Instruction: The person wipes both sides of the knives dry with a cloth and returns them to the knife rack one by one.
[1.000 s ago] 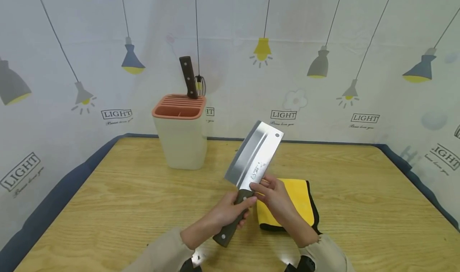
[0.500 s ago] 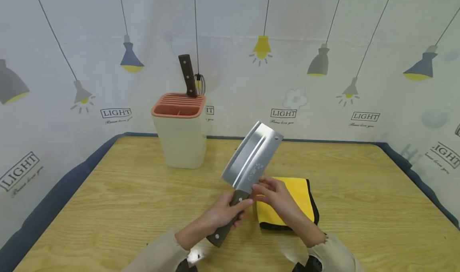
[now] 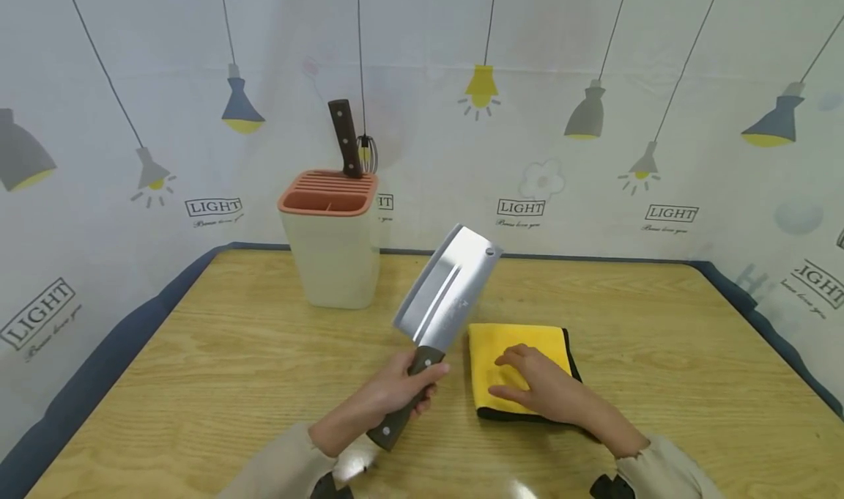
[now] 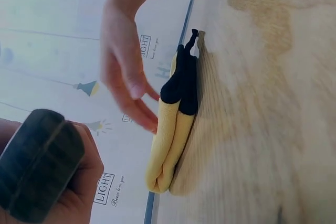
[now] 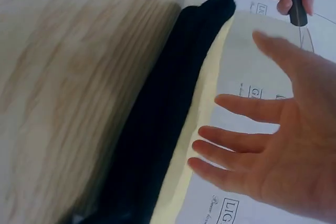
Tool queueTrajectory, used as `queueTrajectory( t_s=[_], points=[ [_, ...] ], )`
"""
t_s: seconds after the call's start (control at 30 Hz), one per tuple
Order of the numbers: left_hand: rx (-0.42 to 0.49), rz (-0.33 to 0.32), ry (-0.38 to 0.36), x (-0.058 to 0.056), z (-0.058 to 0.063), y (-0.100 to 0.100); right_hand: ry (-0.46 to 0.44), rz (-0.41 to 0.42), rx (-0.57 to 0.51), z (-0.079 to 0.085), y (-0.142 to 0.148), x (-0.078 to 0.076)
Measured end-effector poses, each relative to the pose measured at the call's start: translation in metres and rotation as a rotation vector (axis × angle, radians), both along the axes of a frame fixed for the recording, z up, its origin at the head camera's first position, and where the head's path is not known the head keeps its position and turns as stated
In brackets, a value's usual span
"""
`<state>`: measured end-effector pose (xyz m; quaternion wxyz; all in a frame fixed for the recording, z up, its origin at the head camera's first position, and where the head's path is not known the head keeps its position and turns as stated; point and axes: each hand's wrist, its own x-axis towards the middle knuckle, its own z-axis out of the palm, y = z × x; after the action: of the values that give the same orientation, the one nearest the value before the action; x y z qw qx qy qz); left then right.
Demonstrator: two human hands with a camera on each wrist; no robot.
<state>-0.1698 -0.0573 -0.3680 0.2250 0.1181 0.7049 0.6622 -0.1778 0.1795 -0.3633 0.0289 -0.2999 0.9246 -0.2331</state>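
Compared with the frame half a second earlier, the right hand (image 3: pixel 541 387) is off the cleaver (image 3: pixel 450 290) and over the yellow cloth (image 3: pixel 486 360); the left hand (image 3: pixel 395 390) and cleaver sit slightly farther left.

Left grip: closed firmly around the cleaver handle (image 3: pixel 393 427), thumb laid across its upper face, fingers wrapped beneath. The butt of the handle extends past the heel of the hand.

Right grip: holding nothing. Fingers are spread and slightly bent, thumb apart from them. Contact between fingertips and cloth cannot be confirmed from the three views.

Cleaver: held above the surface (image 3: pixel 217 382), tilted, blade directed forward and to the right. The cutting edge faces left. A small round hole is located at the far corner, on the spine side. Markings on the blade face are too blurred to read.

Cloth: folded, edged in black, lying flat on the wood-grain surface to the right of the cleaver and apart from it.

Knife holder (image 3: pixel 336 264): upright toward the rear left, pale body, orange-red slotted top (image 3: pixel 330 184) with two open compartments at the front. One dark knife handle (image 3: pixel 346 140) rises from the slotted section.

Backdrop (image 3: pixel 422 132): white, printed with hanging lamps and the word LIGHT, behind the surface.
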Motion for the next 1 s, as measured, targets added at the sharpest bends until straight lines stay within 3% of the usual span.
queueTrajectory(
  t_s=[0.2, 0.4, 0.67, 0.77, 1.0],
  points=[
    [-0.007, 0.0, 0.018, -0.003, 0.003, -0.004, -0.125, 0.021, 0.132, -0.003, 0.014, 0.003],
    [-0.013, -0.01, 0.044, -0.005, 0.004, -0.006, -0.118, 0.013, 0.226, -0.01, 0.014, 0.003],
    [0.015, -0.031, 0.024, -0.006, 0.004, -0.007, -0.141, -0.052, 0.292, -0.013, 0.006, 0.003],
    [0.017, -0.027, 0.02, -0.007, 0.004, -0.007, -0.051, -0.045, 0.344, -0.016, 0.003, 0.001],
    [0.025, -0.021, 0.013, -0.008, 0.004, -0.006, 0.336, -0.032, 0.414, -0.027, 0.002, -0.013]
  ],
)
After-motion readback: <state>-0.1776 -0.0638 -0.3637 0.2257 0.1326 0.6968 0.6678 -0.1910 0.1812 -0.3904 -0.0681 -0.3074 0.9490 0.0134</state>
